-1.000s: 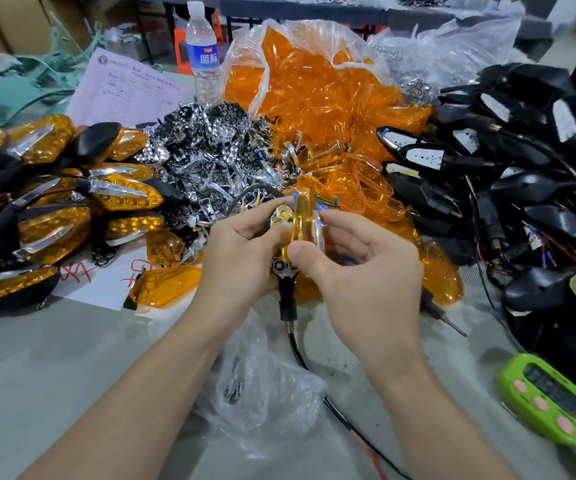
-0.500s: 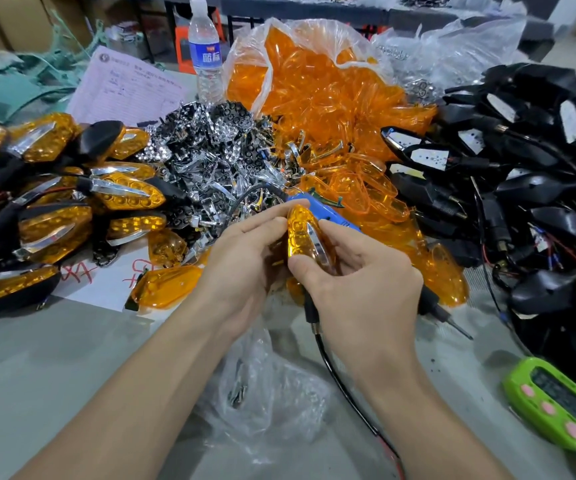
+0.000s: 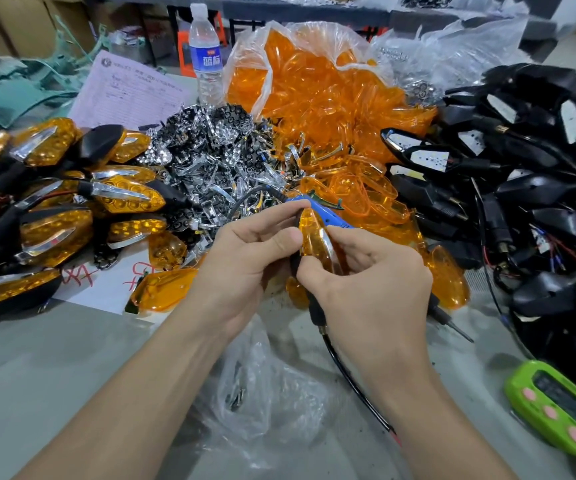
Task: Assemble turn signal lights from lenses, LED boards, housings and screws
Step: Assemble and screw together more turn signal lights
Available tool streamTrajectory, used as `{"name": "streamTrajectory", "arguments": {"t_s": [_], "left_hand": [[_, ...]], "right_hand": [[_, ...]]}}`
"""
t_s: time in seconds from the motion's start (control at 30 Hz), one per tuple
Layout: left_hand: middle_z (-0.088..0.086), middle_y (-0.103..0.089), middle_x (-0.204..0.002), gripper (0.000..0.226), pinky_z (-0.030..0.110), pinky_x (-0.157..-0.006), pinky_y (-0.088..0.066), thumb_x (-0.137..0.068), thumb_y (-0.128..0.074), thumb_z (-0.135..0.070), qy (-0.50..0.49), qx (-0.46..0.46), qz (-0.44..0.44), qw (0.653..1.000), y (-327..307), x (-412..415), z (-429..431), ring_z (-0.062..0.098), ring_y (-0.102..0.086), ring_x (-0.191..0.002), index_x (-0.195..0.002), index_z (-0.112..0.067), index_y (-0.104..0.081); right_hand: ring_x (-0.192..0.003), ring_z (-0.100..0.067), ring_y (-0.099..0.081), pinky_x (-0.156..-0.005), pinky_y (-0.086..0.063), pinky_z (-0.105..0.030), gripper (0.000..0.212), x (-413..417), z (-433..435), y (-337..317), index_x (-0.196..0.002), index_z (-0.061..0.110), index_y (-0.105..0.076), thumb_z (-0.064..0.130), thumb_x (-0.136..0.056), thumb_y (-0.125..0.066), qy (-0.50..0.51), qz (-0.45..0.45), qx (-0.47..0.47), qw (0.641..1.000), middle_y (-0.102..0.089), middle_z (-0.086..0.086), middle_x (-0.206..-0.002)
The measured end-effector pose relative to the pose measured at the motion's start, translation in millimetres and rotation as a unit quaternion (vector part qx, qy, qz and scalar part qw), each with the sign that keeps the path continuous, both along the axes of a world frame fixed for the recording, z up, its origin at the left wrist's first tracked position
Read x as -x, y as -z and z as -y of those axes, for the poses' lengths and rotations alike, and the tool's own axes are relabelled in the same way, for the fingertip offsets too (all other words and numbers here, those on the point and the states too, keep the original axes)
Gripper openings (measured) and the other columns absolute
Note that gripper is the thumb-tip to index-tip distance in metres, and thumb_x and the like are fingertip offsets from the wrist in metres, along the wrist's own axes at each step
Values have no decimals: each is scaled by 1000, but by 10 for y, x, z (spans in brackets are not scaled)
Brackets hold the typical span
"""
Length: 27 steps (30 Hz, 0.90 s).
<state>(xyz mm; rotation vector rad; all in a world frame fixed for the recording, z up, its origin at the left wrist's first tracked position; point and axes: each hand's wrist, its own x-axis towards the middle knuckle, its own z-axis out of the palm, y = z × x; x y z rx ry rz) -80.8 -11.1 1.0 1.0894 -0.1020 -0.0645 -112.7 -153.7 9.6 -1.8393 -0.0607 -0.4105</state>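
Both hands hold one turn signal light (image 3: 314,237) upright over the table's middle: an orange lens with a chrome strip on a black housing, its stem and black wire (image 3: 348,372) hanging down. My left hand (image 3: 245,261) grips it from the left, thumb on the lens edge. My right hand (image 3: 366,282) pinches it from the right with curled fingers. Loose orange lenses (image 3: 331,98) fill a clear bag behind. Chrome reflector parts (image 3: 210,161) lie in a heap at centre left. Black housings with wires (image 3: 521,188) pile up at the right. Finished lights (image 3: 54,216) lie stacked at the left.
A blue electric screwdriver (image 3: 328,216) lies behind the hands. A green timer (image 3: 556,407) sits at the lower right. A water bottle (image 3: 205,53) and a paper form (image 3: 130,91) stand at the back. A crumpled clear bag (image 3: 265,386) lies under my forearms on the grey table (image 3: 37,393).
The lens has gone from held apart above the reflector to seated on the housing. Both hands have closed in around the light and turned it slightly.
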Motion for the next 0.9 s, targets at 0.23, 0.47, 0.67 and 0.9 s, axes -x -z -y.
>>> {"name": "streamTrajectory", "arguments": {"t_s": [0.23, 0.47, 0.67, 0.9], "left_hand": [[12, -80, -102, 33, 31, -74, -62, -69, -83, -7, -39, -37, 19, 998, 18, -2, -60, 22, -76, -89, -100, -18, -84], [11, -81, -92, 40, 26, -67, -59, -59, -87, -4, -67, -48, 55, 995, 15, 11, -35, 20, -77, -79, -98, -13, -83], [8, -80, -89, 33, 25, -68, -59, -66, -80, 2, -72, -46, 83, 993, 1, -3, -74, 18, -74, -77, -95, -14, -84], [16, -75, -102, 32, 30, -75, -59, -81, -69, 0, -40, -60, 69, 995, 41, -8, -42, 27, -70, -90, -112, -4, -74]], "right_hand": [[-85, -24, -78, -75, -65, -47, 22, -68, 160, -50, -84, 37, -83, 17, -74, -86, -93, -56, -37, 993, -80, 7, -81], [-84, -13, -79, -80, -65, -41, 31, -108, 207, -31, -101, 23, -84, 11, -73, -89, -125, -90, -44, 987, -80, 11, -87], [-86, -31, -74, -78, -61, -55, 20, -58, 59, 10, -101, 29, -74, 30, -81, -72, -127, -49, -6, 991, -78, -4, -88], [-70, -13, -56, -69, -50, -37, 12, -6, 1, 29, -98, 24, -63, 35, -94, -62, -100, -3, 120, 988, -62, 14, -72]]}}
